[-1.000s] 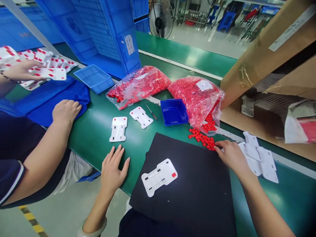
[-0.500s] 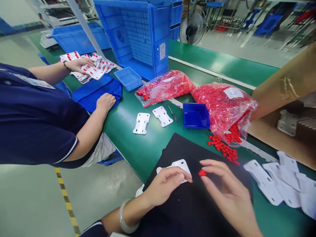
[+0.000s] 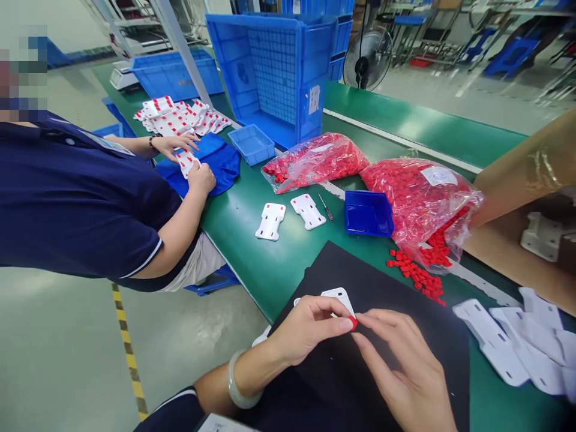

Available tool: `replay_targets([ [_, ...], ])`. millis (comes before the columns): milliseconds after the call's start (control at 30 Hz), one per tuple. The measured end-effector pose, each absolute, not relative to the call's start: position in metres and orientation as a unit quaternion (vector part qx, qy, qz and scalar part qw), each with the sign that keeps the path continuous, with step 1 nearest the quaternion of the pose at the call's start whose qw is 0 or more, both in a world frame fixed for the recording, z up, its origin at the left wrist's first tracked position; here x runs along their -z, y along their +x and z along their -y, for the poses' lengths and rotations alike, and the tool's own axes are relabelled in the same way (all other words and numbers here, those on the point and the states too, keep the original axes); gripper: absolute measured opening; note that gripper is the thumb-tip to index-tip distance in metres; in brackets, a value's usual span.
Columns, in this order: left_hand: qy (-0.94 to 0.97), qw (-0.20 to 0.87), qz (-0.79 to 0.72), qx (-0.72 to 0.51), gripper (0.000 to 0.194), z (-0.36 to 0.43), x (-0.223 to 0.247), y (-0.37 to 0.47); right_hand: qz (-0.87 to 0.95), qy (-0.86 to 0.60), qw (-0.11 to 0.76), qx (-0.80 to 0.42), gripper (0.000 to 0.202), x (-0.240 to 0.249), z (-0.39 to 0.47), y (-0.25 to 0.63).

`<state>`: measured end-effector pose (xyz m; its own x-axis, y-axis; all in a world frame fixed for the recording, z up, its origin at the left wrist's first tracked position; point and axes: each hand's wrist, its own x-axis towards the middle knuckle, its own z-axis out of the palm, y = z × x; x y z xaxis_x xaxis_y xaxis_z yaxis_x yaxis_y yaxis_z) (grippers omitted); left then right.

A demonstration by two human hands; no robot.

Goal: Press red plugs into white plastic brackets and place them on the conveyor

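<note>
A small red plastic piece (image 3: pixel 354 323) sits between the fingertips of both hands above the black mat (image 3: pixel 432 342). My left hand (image 3: pixel 310 327) pinches it between thumb and index finger. The fingertips of my right hand (image 3: pixel 400 360) touch its other side, thumb below and index above. Behind my left hand a white plastic plate (image 3: pixel 339 295) with slots lies on the mat, partly covered by the fingers. Loose red pieces (image 3: pixel 420 279) are spilled just beyond the mat's right side.
Several white plates (image 3: pixel 495 342) are piled at right. Two plates (image 3: pixel 270 221) with red pieces, a screwdriver (image 3: pixel 326 207), a blue tray (image 3: pixel 369 214) and bags of red pieces (image 3: pixel 418 198) are ahead. At left a co-worker (image 3: pixel 81 204) holds a plate (image 3: pixel 186 162).
My right hand has brought the red piece leftward to my left hand, whose fingers now close on it. The co-worker has drawn a plate from the pile onto the blue cloth.
</note>
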<state>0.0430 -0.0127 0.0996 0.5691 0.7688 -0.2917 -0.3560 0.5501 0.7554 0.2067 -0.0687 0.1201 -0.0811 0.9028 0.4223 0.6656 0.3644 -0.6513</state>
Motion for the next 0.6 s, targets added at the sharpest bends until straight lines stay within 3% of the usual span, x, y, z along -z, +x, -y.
replay_targets([
  [600, 0.523, 0.726, -0.329, -0.301, 0.020, -0.014, -0.092, 0.019, 0.838, -0.476, 0.242, -0.114, 0.019, -0.152, 0.029, 0.202],
])
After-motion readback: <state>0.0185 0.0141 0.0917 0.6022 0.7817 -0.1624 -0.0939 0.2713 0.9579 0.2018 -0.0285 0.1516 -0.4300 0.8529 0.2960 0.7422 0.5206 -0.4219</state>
